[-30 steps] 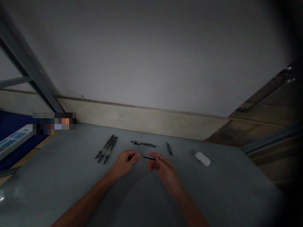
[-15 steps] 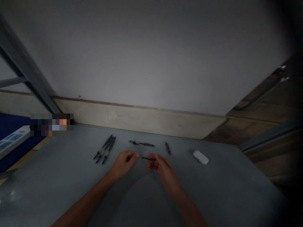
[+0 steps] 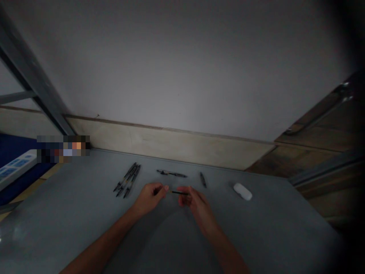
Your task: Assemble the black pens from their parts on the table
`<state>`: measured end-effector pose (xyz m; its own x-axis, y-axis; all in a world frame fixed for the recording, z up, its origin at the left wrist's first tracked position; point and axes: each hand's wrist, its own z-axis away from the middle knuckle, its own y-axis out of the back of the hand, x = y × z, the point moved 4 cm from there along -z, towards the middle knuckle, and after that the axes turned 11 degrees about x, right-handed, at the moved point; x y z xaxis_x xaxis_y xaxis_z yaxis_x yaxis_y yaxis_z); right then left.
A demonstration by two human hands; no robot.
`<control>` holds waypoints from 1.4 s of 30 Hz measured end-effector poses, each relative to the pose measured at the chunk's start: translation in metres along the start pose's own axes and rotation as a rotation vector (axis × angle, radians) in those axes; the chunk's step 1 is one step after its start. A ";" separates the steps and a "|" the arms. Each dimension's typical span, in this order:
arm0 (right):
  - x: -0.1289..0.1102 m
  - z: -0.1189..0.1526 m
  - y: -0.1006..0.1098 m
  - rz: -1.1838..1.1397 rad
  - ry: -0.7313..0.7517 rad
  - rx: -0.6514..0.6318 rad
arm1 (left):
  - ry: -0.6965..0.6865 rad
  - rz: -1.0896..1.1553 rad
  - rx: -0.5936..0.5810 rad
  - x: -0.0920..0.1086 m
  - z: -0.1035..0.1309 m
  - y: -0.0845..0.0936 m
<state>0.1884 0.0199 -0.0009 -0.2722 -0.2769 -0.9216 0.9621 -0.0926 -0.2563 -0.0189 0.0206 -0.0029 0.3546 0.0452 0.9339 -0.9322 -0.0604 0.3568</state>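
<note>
Between my hands is a thin dark pen refill (image 3: 180, 193) with a pale yellowish section near its left end, held nearly level above the table. My left hand (image 3: 151, 196) has thumb and forefinger pinched at that left end. Around the right end, the thumb and fingers of my right hand (image 3: 196, 201) are closed. Beyond them a dark pen (image 3: 172, 173) lies crosswise. A shorter dark piece that looks like part of a pen barrel (image 3: 202, 179) rests to its right. Left of my left hand, several dark pens (image 3: 127, 180) lie side by side at a slant.
A white rounded object, like a mouse or small case (image 3: 242, 191), sits on the grey table (image 3: 265, 220) at the right. A pale wall (image 3: 182, 76) rises behind. At the far left are a metal post (image 3: 42, 87) and a white power strip (image 3: 18, 167).
The view has shifted very slightly. Both hands keep the same hold on the refill, and the things on the table stay where they were.
</note>
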 end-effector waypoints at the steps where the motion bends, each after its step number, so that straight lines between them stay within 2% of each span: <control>1: 0.000 -0.001 0.000 0.003 -0.002 -0.002 | -0.004 0.006 0.002 0.000 0.000 0.000; 6: 0.003 -0.004 0.001 0.004 0.000 0.005 | 0.003 0.049 0.013 -0.001 -0.001 0.000; 12: 0.005 -0.004 0.001 0.010 0.002 -0.018 | 0.002 0.017 -0.027 -0.003 -0.002 -0.001; 24: 0.013 -0.011 0.004 -0.017 0.011 0.014 | 0.021 0.063 0.034 -0.004 -0.002 0.000; 34: -0.001 -0.001 0.000 -0.001 0.009 -0.009 | 0.005 0.055 0.015 -0.004 -0.001 0.001; 42: -0.003 -0.002 -0.002 -0.030 -0.052 -0.017 | 0.009 0.034 0.026 -0.008 -0.003 0.001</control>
<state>0.1868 0.0226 0.0016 -0.3005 -0.3239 -0.8971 0.9536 -0.0851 -0.2887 -0.0226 0.0229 -0.0099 0.3214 0.0518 0.9455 -0.9416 -0.0879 0.3249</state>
